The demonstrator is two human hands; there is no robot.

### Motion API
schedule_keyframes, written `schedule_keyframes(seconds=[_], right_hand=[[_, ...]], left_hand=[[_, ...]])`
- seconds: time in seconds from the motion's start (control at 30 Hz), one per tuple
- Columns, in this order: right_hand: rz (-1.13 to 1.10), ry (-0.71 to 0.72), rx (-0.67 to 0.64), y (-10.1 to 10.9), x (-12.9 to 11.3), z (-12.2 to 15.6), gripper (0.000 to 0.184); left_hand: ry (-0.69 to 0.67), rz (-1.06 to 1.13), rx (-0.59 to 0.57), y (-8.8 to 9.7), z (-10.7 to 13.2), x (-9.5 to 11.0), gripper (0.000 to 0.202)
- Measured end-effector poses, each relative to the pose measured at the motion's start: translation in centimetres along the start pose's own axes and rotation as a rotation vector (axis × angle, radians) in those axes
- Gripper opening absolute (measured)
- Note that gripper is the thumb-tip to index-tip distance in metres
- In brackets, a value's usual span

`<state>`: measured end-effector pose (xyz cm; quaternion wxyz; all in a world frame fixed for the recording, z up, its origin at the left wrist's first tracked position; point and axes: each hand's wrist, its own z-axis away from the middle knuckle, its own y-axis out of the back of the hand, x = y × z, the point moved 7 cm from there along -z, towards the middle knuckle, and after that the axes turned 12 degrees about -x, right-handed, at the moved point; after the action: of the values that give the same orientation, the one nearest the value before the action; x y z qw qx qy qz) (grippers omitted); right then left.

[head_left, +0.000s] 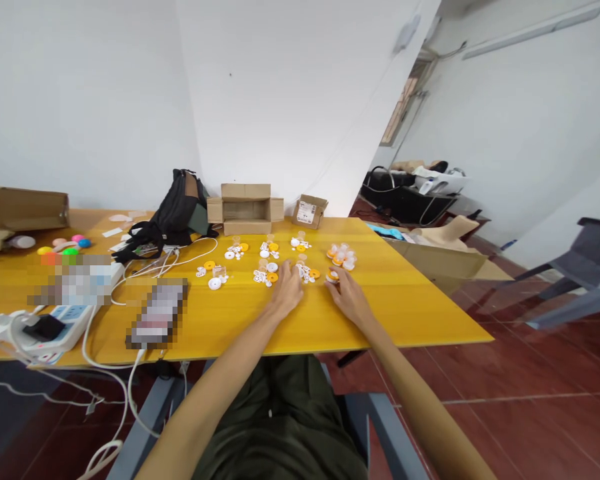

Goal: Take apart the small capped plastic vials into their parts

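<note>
My left hand (287,291) is over the table, its fingers stretched forward and slightly apart beside a cluster of small white parts (306,272) and an orange ring-shaped piece (315,274). I see nothing held in it. My right hand (349,297) has its fingers around a small container with an orange base (332,275). Just beyond it stands a group of similar clear-topped orange containers (342,257). Left of my left hand lie more sets, with a white disc (215,284), an orange disc (273,277), clear cups (220,271) and small dotted white pieces (260,276).
On the yellow table (230,327), a phone (159,312) and a power strip (75,320) with cables lie left. A black backpack (179,207), an open cardboard box (246,210) and a smaller box (310,212) stand at the back. A chair (585,267) is right.
</note>
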<state>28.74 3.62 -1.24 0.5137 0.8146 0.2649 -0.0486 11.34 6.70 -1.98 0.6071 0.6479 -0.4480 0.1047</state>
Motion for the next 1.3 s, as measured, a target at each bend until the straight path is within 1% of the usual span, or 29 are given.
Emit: schedule_keyframes(seconds=[0.13, 0.23, 0.37, 0.43, 0.57, 0.67, 0.77, 0.9, 1.07, 1.2, 1.3], right_hand=[[0.012, -0.013, -0.010, 0.0, 0.0, 0.0, 0.033], [0.021, -0.011, -0.013, 0.0, -0.1, 0.1, 0.034], [0.025, -0.005, -0.008, 0.0, -0.1, 0.1, 0.034], [0.024, 0.004, -0.005, 0.0, -0.1, 0.1, 0.034], [0.027, 0.000, 0.003, 0.0, 0.0, 0.1, 0.035], [0.036, 0.002, 0.005, 0.0, 0.0, 0.1, 0.034], [0.034, 0.012, 0.008, 0.1, -0.1, 0.1, 0.034], [0.013, 0.005, 0.001, 0.2, -0.2, 0.1, 0.035], [-0.006, -0.031, -0.023, 0.2, 0.1, 0.2, 0.037], [-0.051, -0.030, 0.032, 0.5, 0.4, 0.2, 0.036], [-0.056, -0.035, 0.086, 1.0, 0.7, 0.2, 0.035]], left_hand=[[0.009, 0.003, 0.005, 0.0, 0.0, 0.0, 0.029], [0.003, 0.018, 0.010, 0.2, 0.2, 0.3, 0.033], [-0.088, -0.025, -0.012, 0.5, 0.5, 1.6, 0.049], [-0.134, -0.061, -0.032, 0.5, 0.7, 2.1, 0.051], [-0.128, -0.113, -0.052, 0.4, 0.7, 2.1, 0.045], [-0.118, -0.079, -0.039, 0.3, 0.6, 1.9, 0.042], [-0.127, -0.062, -0.029, 0.2, 0.5, 1.7, 0.043], [-0.141, -0.103, -0.047, 0.1, 0.6, 1.8, 0.049], [-0.152, -0.055, -0.058, 0.2, 0.6, 2.0, 0.046], [-0.149, -0.036, -0.039, 0.2, 0.6, 1.9, 0.046], [-0.176, -0.045, -0.029, 0.3, 0.7, 2.2, 0.047]])
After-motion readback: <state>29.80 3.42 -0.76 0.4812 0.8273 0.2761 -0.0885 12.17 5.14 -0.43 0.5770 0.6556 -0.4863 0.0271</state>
